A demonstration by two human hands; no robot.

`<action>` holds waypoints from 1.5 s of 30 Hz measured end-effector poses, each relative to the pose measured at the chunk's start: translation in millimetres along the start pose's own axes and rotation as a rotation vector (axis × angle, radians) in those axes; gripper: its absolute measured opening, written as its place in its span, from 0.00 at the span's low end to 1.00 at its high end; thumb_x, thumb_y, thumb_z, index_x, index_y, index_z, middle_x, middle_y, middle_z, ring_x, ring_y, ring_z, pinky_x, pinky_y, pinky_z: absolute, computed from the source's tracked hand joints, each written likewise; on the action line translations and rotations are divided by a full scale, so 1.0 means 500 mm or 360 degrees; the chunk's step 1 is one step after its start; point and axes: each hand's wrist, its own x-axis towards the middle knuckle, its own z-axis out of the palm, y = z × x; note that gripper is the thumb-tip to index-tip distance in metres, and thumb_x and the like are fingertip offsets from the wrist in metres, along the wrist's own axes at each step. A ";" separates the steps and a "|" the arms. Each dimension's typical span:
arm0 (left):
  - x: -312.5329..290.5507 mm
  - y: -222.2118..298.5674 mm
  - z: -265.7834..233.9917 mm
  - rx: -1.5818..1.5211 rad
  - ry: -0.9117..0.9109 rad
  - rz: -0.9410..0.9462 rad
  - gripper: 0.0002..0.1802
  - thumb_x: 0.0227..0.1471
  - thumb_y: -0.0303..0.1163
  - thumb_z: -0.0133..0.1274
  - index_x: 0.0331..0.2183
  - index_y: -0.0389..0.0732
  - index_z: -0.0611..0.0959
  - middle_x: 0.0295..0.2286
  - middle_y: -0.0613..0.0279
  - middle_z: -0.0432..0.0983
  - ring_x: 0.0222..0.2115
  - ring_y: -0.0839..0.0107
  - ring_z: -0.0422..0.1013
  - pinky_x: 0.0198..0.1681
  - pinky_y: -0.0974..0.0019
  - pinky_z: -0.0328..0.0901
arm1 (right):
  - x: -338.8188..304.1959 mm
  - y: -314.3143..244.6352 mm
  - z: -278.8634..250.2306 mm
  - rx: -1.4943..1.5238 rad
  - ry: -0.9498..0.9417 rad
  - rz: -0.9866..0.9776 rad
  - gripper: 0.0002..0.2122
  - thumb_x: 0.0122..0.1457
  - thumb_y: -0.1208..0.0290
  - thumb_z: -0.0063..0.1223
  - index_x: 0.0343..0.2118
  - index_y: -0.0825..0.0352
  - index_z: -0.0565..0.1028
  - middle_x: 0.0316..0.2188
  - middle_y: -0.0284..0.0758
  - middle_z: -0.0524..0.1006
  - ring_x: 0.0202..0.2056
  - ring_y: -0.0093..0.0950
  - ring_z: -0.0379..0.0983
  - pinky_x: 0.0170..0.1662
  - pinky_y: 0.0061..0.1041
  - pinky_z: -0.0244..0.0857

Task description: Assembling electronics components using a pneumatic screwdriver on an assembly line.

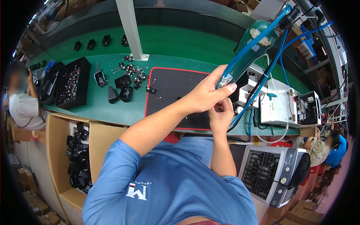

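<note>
A green, cylinder-shaped tool (pixel 247 47) with a blue hose (pixel 252 42) running along it slants down over the right part of the bench. My left hand (pixel 210 90) is closed around its lower end, thumb and fingers beside a small silver fitting (pixel 225 80). Just below, my right hand (pixel 221 114) has its fingers curled together in a pinch. Anything between those fingertips is hidden. Both hands are above the right side of a dark mat with a red border (pixel 176 84). A small black part with wires (pixel 151 90) lies at the mat's left edge.
Wired parts (pixel 131 71) and black housings (pixel 125 93) lie left of the mat. A black bin (pixel 73 83) and a carton of black parts (pixel 56 157) are farther left. White machine boxes (pixel 277 99) and an air cooler (pixel 268 172) stand right. People sit at both sides.
</note>
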 end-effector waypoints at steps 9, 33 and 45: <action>0.005 -0.001 -0.016 0.0170 0.0016 -0.0029 0.36 0.65 0.37 0.58 0.68 0.39 0.63 0.36 0.71 0.72 0.35 0.84 0.67 0.40 0.73 0.66 | 0.007 -0.013 -0.004 -0.0149 -0.0036 -0.0083 0.10 0.49 0.79 0.71 0.31 0.71 0.77 0.33 0.35 0.78 0.28 0.25 0.75 0.33 0.24 0.71; 0.006 -0.002 -0.010 0.0092 0.0037 -0.0068 0.27 0.65 0.34 0.58 0.61 0.40 0.69 0.37 0.73 0.70 0.34 0.85 0.64 0.38 0.75 0.64 | 0.017 -0.017 -0.004 -0.0174 -0.0081 -0.0045 0.10 0.50 0.79 0.69 0.33 0.70 0.78 0.33 0.34 0.77 0.27 0.23 0.75 0.33 0.24 0.72; 0.002 0.025 -0.013 0.0020 0.0006 -0.0290 0.26 0.64 0.35 0.60 0.59 0.41 0.71 0.36 0.71 0.72 0.35 0.84 0.66 0.38 0.75 0.65 | 0.012 0.012 -0.002 0.0221 -0.0205 0.0252 0.08 0.51 0.77 0.69 0.31 0.71 0.78 0.26 0.30 0.78 0.27 0.18 0.73 0.34 0.20 0.70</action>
